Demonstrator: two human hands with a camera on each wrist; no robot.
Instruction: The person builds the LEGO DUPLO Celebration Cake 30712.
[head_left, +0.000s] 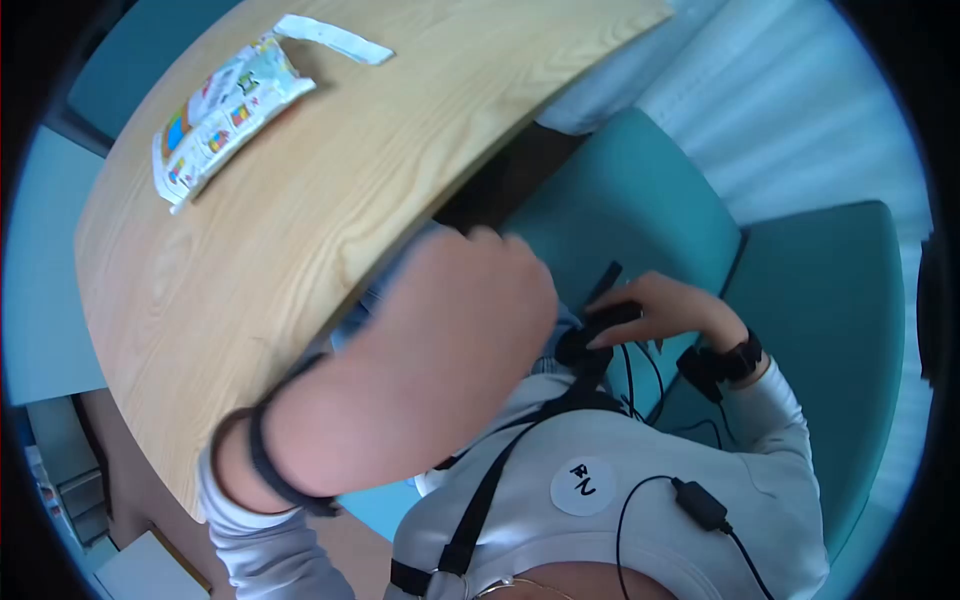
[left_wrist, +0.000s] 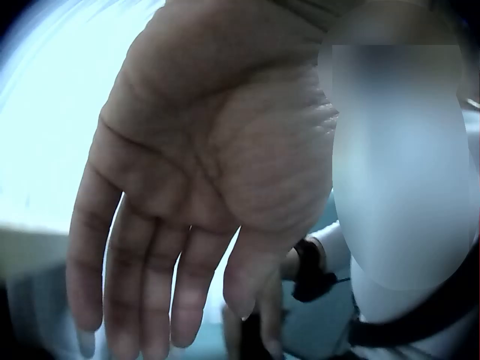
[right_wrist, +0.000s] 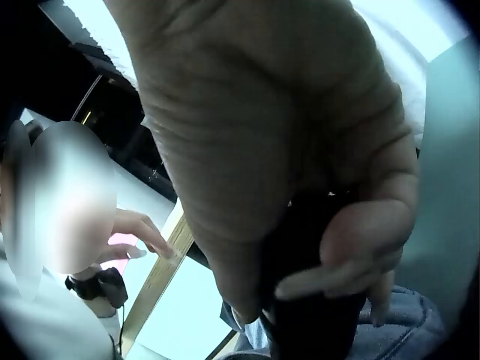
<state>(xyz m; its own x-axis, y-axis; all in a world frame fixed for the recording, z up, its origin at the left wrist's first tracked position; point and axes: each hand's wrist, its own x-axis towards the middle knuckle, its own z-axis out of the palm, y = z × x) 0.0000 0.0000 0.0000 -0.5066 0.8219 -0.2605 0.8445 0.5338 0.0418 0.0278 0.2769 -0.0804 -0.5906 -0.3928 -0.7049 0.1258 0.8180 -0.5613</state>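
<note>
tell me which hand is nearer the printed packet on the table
Left. In the head view, the left hand overlaps the edge of the table, below and right of the printed packet; the right hand is farther off to the right, gripping a black object.

Round sticker (head_left: 584, 486) on white shirt (head_left: 655, 450): two handwritten letters, maybe "RN"
Packet (head_left: 228, 118) on counter (head_left: 400, 130): colourful print, too small to read

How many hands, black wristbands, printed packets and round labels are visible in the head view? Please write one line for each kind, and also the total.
Hands: 2 (left hand, right hand)
Black wristbands: 2, one on each wrist
Printed packet: 1, on the table
Round label: 1, on the shirt
Total: 6
</note>
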